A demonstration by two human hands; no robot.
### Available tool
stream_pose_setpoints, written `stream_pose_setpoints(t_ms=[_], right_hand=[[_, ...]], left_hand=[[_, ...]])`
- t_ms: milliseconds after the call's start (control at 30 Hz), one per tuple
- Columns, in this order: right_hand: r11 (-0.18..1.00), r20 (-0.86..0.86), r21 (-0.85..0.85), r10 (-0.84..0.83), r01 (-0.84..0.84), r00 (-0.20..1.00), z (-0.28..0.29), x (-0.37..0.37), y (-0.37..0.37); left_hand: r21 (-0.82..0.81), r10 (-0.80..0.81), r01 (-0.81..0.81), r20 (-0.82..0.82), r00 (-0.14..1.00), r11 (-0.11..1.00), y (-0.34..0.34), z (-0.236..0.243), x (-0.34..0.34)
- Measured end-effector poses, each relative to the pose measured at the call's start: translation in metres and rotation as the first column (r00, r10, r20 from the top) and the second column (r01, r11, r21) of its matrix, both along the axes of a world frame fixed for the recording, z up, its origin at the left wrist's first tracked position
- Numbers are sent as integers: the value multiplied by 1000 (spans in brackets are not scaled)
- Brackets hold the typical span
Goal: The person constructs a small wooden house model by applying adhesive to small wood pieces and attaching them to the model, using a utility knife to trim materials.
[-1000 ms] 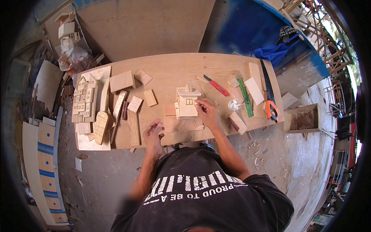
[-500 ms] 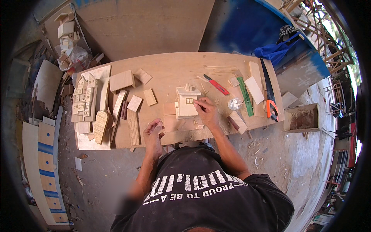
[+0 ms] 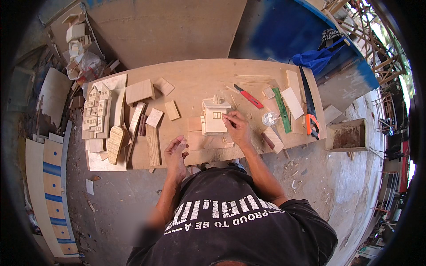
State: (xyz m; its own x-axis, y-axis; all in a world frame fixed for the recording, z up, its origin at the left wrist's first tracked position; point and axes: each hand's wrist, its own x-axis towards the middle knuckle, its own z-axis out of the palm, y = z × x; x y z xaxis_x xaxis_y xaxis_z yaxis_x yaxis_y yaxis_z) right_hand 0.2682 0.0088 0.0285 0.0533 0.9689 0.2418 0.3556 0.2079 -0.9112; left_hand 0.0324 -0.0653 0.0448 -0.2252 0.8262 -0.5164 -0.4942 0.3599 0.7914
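A small pale wooden model house (image 3: 214, 119) stands upright near the front middle of the workbench, a framed window on its front wall. The fingertips of my right hand (image 3: 237, 129) are closed together against that wall, just right of the window. Any small piece between them is hidden. To the left of the house, my left hand (image 3: 176, 153) hovers over the bench's front edge, fingers loosely curled and thumb apart, with nothing visible in it. Thin wooden offcuts (image 3: 227, 142) lie at the foot of the house.
A larger model building (image 3: 96, 111) rests at the bench's left, beside wood blocks (image 3: 140, 91). On the right lie a red utility knife (image 3: 251, 98), a green strip (image 3: 281, 111), a clear plastic cup (image 3: 270, 118) and an orange-handled handsaw (image 3: 312, 125). A wooden box (image 3: 348, 135) stands beyond the right edge.
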Motion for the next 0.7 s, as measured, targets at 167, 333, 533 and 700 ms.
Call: stream_pose_setpoints(t_ms=[167, 333, 533, 700], right_hand=[[1000, 44, 23, 8, -9, 999, 5, 0, 0], [1000, 38, 3, 5, -5, 999, 4, 0, 1], [1000, -6, 0, 14, -14, 1000, -1, 0, 0], [1000, -60, -8, 23, -24, 998, -5, 2, -1]], left_hand=[[-2, 0, 0, 6, 1000, 1000, 0, 0, 0], [8, -3, 3, 9, 1000, 1000, 0, 2, 0], [9, 4, -4, 8, 1000, 1000, -2, -1, -1], [1, 8, -8, 7, 1000, 1000, -4, 0, 2]])
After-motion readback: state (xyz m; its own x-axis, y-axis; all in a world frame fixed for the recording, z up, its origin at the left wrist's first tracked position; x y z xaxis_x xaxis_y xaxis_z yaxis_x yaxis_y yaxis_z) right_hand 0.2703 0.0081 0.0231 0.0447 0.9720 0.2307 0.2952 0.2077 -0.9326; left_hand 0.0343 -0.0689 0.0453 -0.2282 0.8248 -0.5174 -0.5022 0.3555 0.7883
